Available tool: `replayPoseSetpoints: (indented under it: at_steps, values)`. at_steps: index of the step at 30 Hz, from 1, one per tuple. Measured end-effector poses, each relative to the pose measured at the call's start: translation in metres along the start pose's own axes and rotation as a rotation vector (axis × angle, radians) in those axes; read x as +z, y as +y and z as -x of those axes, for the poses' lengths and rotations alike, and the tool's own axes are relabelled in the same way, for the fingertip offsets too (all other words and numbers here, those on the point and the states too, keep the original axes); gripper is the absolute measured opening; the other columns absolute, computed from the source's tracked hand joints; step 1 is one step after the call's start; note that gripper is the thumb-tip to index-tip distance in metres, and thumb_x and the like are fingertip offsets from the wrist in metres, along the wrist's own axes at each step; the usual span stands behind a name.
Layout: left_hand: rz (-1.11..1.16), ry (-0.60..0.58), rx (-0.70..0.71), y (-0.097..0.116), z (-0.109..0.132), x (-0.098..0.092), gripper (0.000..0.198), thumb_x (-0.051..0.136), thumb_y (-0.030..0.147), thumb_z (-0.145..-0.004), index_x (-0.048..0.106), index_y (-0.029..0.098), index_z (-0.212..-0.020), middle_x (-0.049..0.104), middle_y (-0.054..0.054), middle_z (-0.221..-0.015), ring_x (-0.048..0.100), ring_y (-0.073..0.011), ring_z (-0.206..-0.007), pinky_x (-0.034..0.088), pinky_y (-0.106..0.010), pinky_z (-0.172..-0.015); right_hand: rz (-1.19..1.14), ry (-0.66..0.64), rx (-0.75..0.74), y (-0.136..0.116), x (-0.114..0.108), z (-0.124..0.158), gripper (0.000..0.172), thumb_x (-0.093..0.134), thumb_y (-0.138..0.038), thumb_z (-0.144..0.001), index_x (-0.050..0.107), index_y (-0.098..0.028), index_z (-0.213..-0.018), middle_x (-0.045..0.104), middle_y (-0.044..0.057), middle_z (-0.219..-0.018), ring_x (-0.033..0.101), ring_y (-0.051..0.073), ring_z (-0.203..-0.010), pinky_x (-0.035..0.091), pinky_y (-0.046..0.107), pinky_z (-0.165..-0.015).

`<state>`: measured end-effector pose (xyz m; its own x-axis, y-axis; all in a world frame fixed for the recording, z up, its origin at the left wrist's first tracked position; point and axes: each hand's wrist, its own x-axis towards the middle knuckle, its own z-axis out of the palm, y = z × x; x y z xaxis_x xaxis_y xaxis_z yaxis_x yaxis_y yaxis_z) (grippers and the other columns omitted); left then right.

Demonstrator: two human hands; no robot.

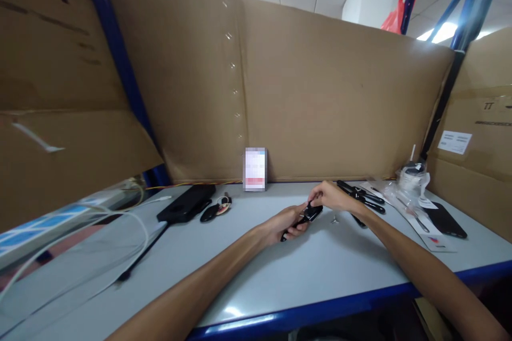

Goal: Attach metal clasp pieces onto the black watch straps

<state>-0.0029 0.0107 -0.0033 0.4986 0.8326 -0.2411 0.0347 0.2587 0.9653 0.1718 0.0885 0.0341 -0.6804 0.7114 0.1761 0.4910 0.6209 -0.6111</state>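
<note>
Just above the middle of the table, my left hand is wrapped round a black-handled tool with a shiny, wider head; its exact kind I cannot make out. The handle end sticks out below my fingers. My right hand reaches in from the right, its fingertips pinched at the upper end of the tool's head. Whether a small part is also between those fingertips is hidden. A small shiny metal piece lies on the table below my right hand. Beyond my right wrist lie several black-handled tools.
A phone-like screen leans against the cardboard back wall. To the left are a black box-shaped device with a cable, keys and white cords. At right lie plastic packaging, a card and a black phone.
</note>
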Motion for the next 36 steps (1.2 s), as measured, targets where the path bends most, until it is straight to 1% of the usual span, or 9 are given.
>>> replayPoseSetpoints:
  at_steps: [3, 8, 14, 19, 26, 29, 32, 34, 36]
  values:
    - [-0.036, -0.01, 0.02, 0.0, 0.002, 0.002, 0.041, 0.061, 0.058, -0.084, 0.042, 0.021, -0.079, 0.035, 0.009, -0.055, 0.014, -0.0034, -0.039, 0.004, -0.021, -0.038, 0.125, 0.02, -0.009, -0.004, 0.003, 0.003, 0.013, 0.069, -0.014, -0.073, 0.078, -0.014, -0.082, 0.067, -0.001, -0.066, 0.058, 0.012, -0.067, 0.034, 0.021, -0.059]
    - [-0.059, 0.039, 0.032, -0.001, 0.005, 0.006, 0.038, 0.066, 0.05, -0.082, 0.041, 0.021, -0.076, 0.036, 0.01, -0.055, 0.015, -0.0029, -0.04, 0.004, -0.021, -0.039, 0.181, 0.079, -0.005, -0.007, 0.006, 0.007, 0.013, 0.072, -0.014, -0.072, 0.076, -0.015, -0.084, 0.07, 0.0, -0.072, 0.06, 0.012, -0.068, 0.036, 0.02, -0.061]
    - [-0.077, 0.059, 0.037, -0.003, 0.003, 0.006, 0.038, 0.065, 0.049, -0.083, 0.04, 0.021, -0.075, 0.035, 0.01, -0.055, 0.015, -0.0029, -0.04, 0.004, -0.021, -0.04, 0.272, 0.089, -0.041, -0.009, 0.011, 0.009, 0.013, 0.069, -0.012, -0.074, 0.077, -0.018, -0.082, 0.072, 0.0, -0.074, 0.063, 0.013, -0.07, 0.038, 0.021, -0.063]
    - [-0.09, 0.089, 0.054, -0.007, 0.001, 0.005, 0.04, 0.061, 0.055, -0.083, 0.04, 0.021, -0.074, 0.035, 0.01, -0.055, 0.016, -0.0033, -0.04, 0.005, -0.021, -0.038, 0.283, 0.096, -0.072, -0.011, 0.011, 0.012, 0.016, 0.067, -0.009, -0.075, 0.078, -0.018, -0.083, 0.073, 0.0, -0.075, 0.062, 0.012, -0.071, 0.038, 0.021, -0.064]
    - [-0.09, 0.129, 0.082, -0.012, -0.003, 0.006, 0.037, 0.062, 0.052, -0.083, 0.04, 0.022, -0.079, 0.037, 0.01, -0.055, 0.019, -0.0034, -0.039, 0.007, -0.02, -0.038, 0.288, 0.121, -0.081, -0.012, 0.013, 0.013, 0.014, 0.068, -0.01, -0.078, 0.078, -0.018, -0.083, 0.074, 0.002, -0.079, 0.064, 0.015, -0.077, 0.041, 0.022, -0.069]
    - [-0.056, 0.16, 0.096, -0.015, -0.006, 0.005, 0.038, 0.062, 0.052, -0.083, 0.039, 0.022, -0.079, 0.036, 0.011, -0.054, 0.019, -0.0033, -0.038, 0.007, -0.02, -0.038, 0.325, 0.232, -0.079, -0.015, 0.002, 0.017, 0.013, 0.067, -0.013, -0.08, 0.077, -0.019, -0.084, 0.075, 0.003, -0.084, 0.065, 0.017, -0.084, 0.042, 0.024, -0.075]
    - [-0.008, 0.209, 0.114, -0.017, -0.008, 0.002, 0.037, 0.062, 0.051, -0.083, 0.038, 0.023, -0.079, 0.036, 0.011, -0.054, 0.019, -0.003, -0.037, 0.006, -0.019, -0.038, 0.357, 0.35, -0.024, -0.018, -0.02, 0.031, 0.017, 0.062, -0.014, -0.083, 0.077, -0.019, -0.089, 0.075, 0.004, -0.084, 0.065, 0.017, -0.08, 0.041, 0.024, -0.07]
    - [0.002, 0.227, 0.115, -0.017, -0.009, 0.0, 0.036, 0.061, 0.049, -0.084, 0.037, 0.022, -0.077, 0.036, 0.01, -0.054, 0.019, -0.0028, -0.038, 0.006, -0.019, -0.038, 0.386, 0.306, 0.034, -0.016, -0.033, 0.044, 0.018, 0.061, -0.015, -0.083, 0.077, -0.019, -0.089, 0.075, 0.004, -0.08, 0.065, 0.016, -0.074, 0.039, 0.023, -0.064]
    - [-0.003, 0.232, 0.117, -0.018, -0.009, -0.001, 0.036, 0.06, 0.048, -0.085, 0.036, 0.022, -0.075, 0.035, 0.01, -0.055, 0.019, -0.0027, -0.038, 0.006, -0.019, -0.037, 0.454, 0.158, 0.087, -0.01, -0.039, 0.055, 0.015, 0.065, -0.014, -0.079, 0.077, -0.019, -0.086, 0.074, 0.004, -0.078, 0.065, 0.017, -0.074, 0.037, 0.023, -0.062]
